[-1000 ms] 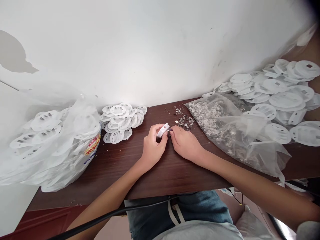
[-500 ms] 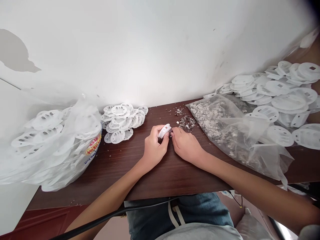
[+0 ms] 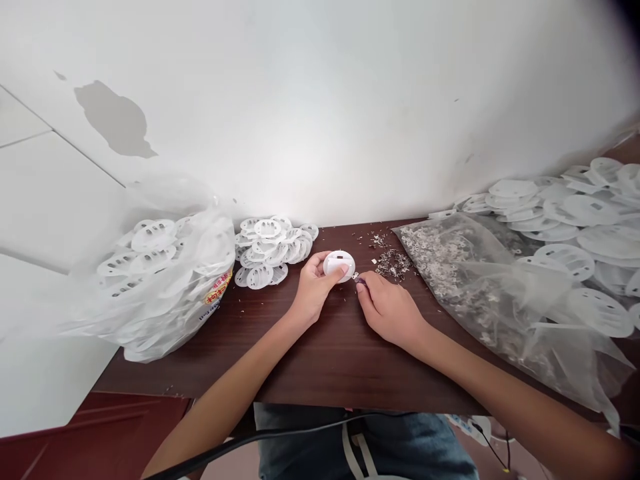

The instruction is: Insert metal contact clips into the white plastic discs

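My left hand [image 3: 313, 287] is closed on a round white plastic disc [image 3: 340, 257], thumb across its face, and a slot shows near the disc's upper edge. Just right of the disc, my right hand [image 3: 390, 303] pinches a small metal clip [image 3: 355, 275] at its fingertips, and something dark shows beside the clip. The clip is close to the disc's lower right edge; whether they touch I cannot tell. Behind my right hand lies a small heap of loose metal clips [image 3: 394, 264] on the dark brown table [image 3: 320, 360].
A pile of white slotted discs [image 3: 267, 248] lies left of my hands, with a plastic bag of discs [image 3: 170, 287] farther left. On the right are a clear bag of small metal parts [image 3: 450, 260] and a large heap of discs [image 3: 575, 207]. A white wall [image 3: 320, 120] stands behind.
The disc has turned from edge-on to show its flat face. My right hand has drawn slightly away from it, and the clip now shows between them. The camera view has shifted left.
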`<state>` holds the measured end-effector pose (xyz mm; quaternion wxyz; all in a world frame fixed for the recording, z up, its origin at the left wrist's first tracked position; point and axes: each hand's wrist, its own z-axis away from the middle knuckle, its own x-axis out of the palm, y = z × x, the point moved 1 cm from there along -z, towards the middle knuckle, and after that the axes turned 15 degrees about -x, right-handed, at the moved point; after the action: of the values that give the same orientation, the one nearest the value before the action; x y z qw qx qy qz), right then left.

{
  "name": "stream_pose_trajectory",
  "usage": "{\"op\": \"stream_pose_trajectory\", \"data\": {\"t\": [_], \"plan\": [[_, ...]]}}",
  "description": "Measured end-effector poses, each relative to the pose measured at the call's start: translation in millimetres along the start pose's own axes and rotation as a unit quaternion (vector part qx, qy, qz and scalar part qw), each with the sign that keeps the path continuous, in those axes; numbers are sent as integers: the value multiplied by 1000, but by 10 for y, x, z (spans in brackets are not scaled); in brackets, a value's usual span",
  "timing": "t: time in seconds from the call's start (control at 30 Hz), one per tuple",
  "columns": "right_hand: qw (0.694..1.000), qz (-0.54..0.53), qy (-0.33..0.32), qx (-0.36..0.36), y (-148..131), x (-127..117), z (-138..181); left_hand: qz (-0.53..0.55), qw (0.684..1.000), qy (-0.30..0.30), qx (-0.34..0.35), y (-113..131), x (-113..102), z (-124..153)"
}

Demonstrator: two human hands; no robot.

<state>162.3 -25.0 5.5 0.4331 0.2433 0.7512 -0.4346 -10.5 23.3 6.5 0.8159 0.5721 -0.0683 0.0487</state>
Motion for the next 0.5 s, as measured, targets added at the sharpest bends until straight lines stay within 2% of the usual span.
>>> {"op": "stream_pose_trajectory", "data": {"t": [0.2, 0.4, 0.5], "plan": [[1000, 8, -10, -10, 9, 11, -3, 65, 997, 11, -45, 58, -31, -10], [1000, 10, -15, -13, -4, 16, -11, 91, 995, 8, -27, 282, -110, -78], [1000, 9, -11, -16, -11, 8, -9, 92, 995, 43, -15, 436, -174, -155]]}}
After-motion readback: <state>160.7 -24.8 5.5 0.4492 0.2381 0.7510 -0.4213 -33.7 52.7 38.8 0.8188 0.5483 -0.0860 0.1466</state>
